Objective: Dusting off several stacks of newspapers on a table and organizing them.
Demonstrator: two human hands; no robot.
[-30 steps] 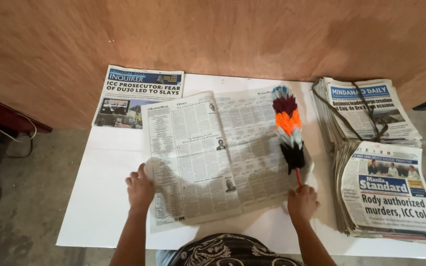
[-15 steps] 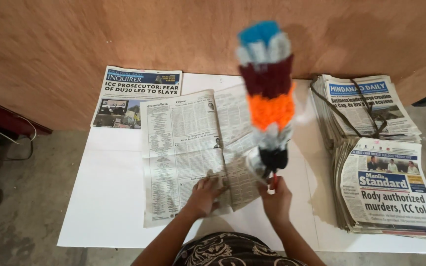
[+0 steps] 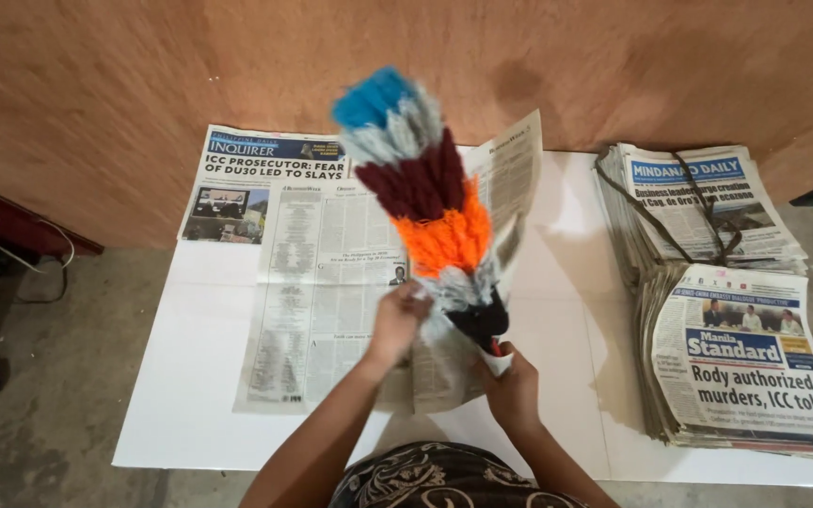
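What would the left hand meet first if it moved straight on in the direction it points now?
Probably the feather duster: the left hand points up and right, gripping the lifted newspaper page right beside the duster's lower fluff. Depth is unclear, so it might only brush it.

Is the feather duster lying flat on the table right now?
No, the right hand holds the feather duster raised above the open newspaper.
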